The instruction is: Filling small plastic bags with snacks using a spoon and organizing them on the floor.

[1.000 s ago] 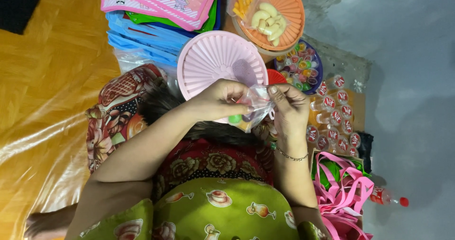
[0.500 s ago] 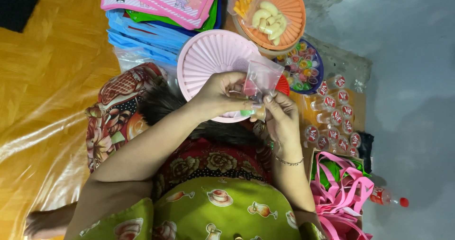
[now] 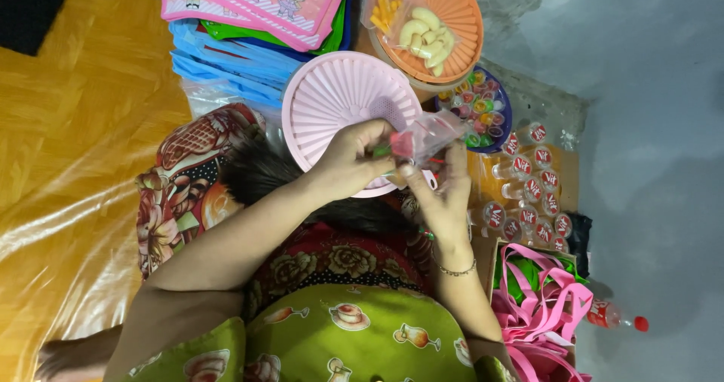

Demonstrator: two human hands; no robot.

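Small clear plastic bag near centre of frame, crumpled, shiny, with red and green pieces showing through. Left hand pinches bag from left side, fingers closed on it. Right hand grips bag from below right, fingers also closed on it. Behind hands lies pink ribbed round lid. Upper right: orange basket with pale snacks. Right of hands: bowl of coloured candies, then small red-capped bottles.
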